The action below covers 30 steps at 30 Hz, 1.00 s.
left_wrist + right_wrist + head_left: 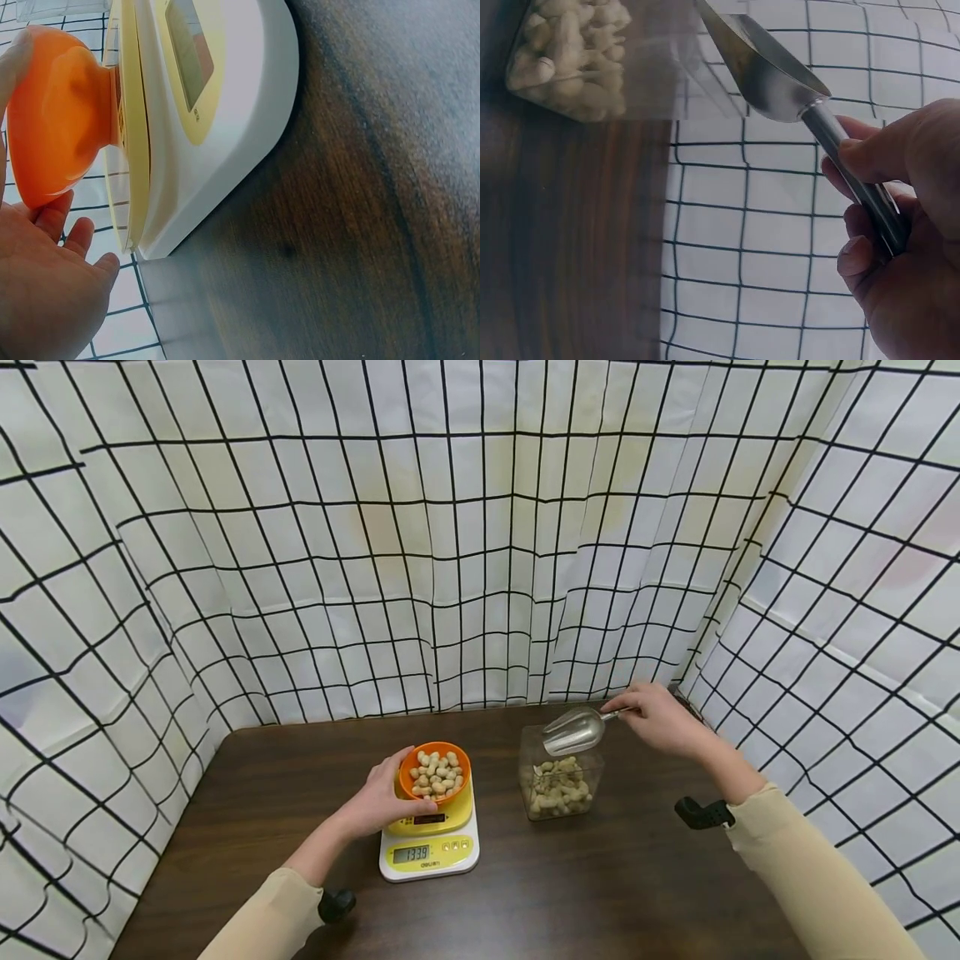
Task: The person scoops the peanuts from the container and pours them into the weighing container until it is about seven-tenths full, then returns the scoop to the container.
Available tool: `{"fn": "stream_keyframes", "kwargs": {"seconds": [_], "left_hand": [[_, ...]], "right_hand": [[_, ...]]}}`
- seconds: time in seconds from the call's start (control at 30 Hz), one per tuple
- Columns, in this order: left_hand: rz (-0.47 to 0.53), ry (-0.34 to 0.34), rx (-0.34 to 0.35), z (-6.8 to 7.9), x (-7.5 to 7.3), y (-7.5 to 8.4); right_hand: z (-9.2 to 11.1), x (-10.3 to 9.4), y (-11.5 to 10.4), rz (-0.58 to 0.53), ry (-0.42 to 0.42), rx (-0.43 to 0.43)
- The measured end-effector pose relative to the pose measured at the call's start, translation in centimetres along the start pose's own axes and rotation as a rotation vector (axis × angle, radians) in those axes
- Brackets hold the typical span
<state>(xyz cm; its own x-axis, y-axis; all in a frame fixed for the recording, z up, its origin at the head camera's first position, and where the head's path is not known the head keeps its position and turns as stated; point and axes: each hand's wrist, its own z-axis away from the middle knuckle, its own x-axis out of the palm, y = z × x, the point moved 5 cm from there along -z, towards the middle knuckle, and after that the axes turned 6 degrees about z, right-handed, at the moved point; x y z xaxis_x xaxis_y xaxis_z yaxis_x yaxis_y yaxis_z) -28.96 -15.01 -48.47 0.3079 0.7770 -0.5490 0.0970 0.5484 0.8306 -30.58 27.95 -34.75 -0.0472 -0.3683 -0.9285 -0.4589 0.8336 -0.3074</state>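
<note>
An orange bowl [60, 105] full of unshelled peanuts [437, 777] stands on a yellow and white kitchen scale [450, 862], whose display seems to read 133.9. My left hand [386, 797] holds the bowl by its side, thumb on the near rim and fingers round the far side. To the right, a clear plastic box [529, 749] has more peanuts [561, 789] in its bottom. My right hand [660, 718] grips the handle of a metal scoop [573, 732]. The scoop tilts over the box's opening, and no peanuts show in it.
Everything rests on a dark wooden table [540, 893]. White curtains [465, 527] with a black grid stand behind the table and along both sides. A dark wrist device [705, 812] sits by the right sleeve, another [337, 906] by the left.
</note>
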Motion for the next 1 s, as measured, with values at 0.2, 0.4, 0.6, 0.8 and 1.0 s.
{"fn": "stream_keyframes", "kwargs": {"seconds": [0.2, 0.4, 0.6, 0.8, 1.0], "left_hand": [[-0.001, -0.005, -0.002, 0.1, 0.1, 0.1], [-0.008, -0.002, 0.000, 0.1, 0.1, 0.2], [-0.008, -0.001, -0.002, 0.1, 0.1, 0.1], [-0.007, -0.007, 0.002, 0.2, 0.1, 0.2], [-0.006, -0.003, -0.008, 0.1, 0.0, 0.2]], "right_hand": [[-0.5, 1.9, -0.2, -0.001, -0.056, -0.051], [-1.2, 3.1, -0.6, -0.009, -0.132, -0.060], [-2.1, 4.3, -1.2, -0.016, -0.224, -0.084], [-2.8, 5.2, -1.6, 0.024, -0.263, -0.070], [-2.7, 5.3, -1.6, 0.072, -0.215, -0.065]]}}
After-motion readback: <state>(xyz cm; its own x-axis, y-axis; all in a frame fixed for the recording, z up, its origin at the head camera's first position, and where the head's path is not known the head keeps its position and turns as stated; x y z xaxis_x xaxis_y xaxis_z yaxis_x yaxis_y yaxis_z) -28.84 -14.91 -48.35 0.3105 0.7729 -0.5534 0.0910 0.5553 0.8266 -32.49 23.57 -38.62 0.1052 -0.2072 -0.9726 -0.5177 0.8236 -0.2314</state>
